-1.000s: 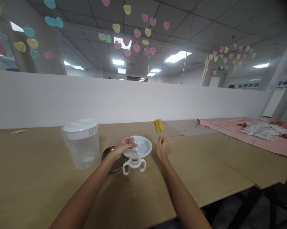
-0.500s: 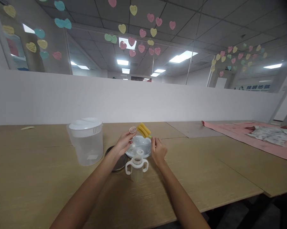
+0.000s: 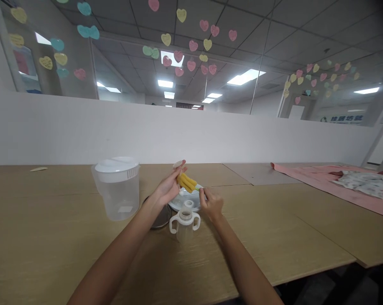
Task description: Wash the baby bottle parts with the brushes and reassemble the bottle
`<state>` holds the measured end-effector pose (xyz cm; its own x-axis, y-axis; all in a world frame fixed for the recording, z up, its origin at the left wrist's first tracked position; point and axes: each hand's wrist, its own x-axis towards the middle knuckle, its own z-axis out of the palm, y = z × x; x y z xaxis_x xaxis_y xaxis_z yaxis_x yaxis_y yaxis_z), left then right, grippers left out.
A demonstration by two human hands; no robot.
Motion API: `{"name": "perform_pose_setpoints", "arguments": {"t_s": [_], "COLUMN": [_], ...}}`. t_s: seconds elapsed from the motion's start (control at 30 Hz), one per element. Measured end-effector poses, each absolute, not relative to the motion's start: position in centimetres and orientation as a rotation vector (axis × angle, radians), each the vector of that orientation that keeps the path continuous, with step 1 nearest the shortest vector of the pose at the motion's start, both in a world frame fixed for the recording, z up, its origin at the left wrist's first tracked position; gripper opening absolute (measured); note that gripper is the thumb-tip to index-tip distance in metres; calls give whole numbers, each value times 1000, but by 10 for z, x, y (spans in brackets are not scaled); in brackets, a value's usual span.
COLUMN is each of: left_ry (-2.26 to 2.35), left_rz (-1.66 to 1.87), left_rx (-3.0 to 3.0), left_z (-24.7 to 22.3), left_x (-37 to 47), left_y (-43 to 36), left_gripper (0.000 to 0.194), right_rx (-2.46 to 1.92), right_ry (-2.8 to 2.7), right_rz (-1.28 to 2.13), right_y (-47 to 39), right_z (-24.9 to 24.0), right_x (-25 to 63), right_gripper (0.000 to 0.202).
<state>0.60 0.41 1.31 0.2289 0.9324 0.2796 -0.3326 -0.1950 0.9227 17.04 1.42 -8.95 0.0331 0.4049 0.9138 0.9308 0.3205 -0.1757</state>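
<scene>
My left hand is closed on a small pale round bottle lid, held tilted above the bowl. A little white piece shows just below those fingers; whether it joins the lid I cannot tell. My right hand grips the short handle of a yellow sponge brush, whose head lies against or right beside the left fingers and the lid's underside. Below both hands stands a clear baby bottle with two white handles, upright with its mouth uncovered. Behind it sits a pale bowl, with a white ring at its near side.
A clear plastic pitcher with a white lid stands to the left. A dark round plate lies partly under my left forearm. At the far right, a pink cloth carries a patterned garment. A white wall backs the table.
The yellow sponge brush has moved left and slightly down, up to the lid. The left hand has turned, tipping the lid from face-on to nearly edge-on. The view has shifted slightly.
</scene>
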Motion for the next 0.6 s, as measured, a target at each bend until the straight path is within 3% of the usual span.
{"name": "perform_pose_setpoints", "arguments": {"t_s": [0.13, 0.3, 0.47, 0.6], "left_ry": [704, 1143, 1782, 1876], "left_rz": [1478, 1646, 1104, 994], "left_rx": [1335, 1810, 2294, 2228], "left_z": [18, 21, 15, -4], "left_x": [5, -16, -47, -58], "left_y": [-2, 4, 23, 39], "left_gripper": [32, 32, 23, 15], "right_rx": [-1152, -1111, -1167, -1256], "right_ry": [-1633, -1670, -1601, -1568], "right_rz": [-659, -672, -643, -645], "right_y": [10, 7, 10, 14], "right_z": [-88, -88, -89, -92], "right_x": [174, 177, 177, 180], "right_gripper": [37, 32, 36, 40]}}
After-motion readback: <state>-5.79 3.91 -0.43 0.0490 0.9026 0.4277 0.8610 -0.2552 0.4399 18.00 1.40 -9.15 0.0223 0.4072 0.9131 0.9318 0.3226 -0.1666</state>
